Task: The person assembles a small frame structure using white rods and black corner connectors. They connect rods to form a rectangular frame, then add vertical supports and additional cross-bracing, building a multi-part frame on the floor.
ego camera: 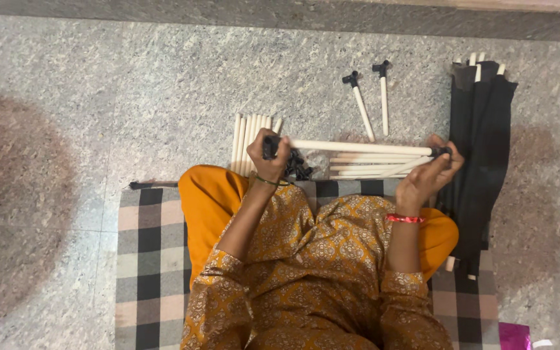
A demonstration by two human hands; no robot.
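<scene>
Two short rods with black connectors (371,97) lie on the stone floor (131,97) beyond the hands, near a black fabric bundle (484,149) at the right. A row of pale rods (251,139) lies at the left, more rods (371,165) and loose black connectors (299,167) in the middle. Both forearms reach forward from the checked mat (147,259). The left hand (268,155) is closed around a black connector on one end of a long pale rod (358,147); the right hand (432,172) pinches the other end, the rod level between them.

No packages, labels, signs or screens visible.
</scene>
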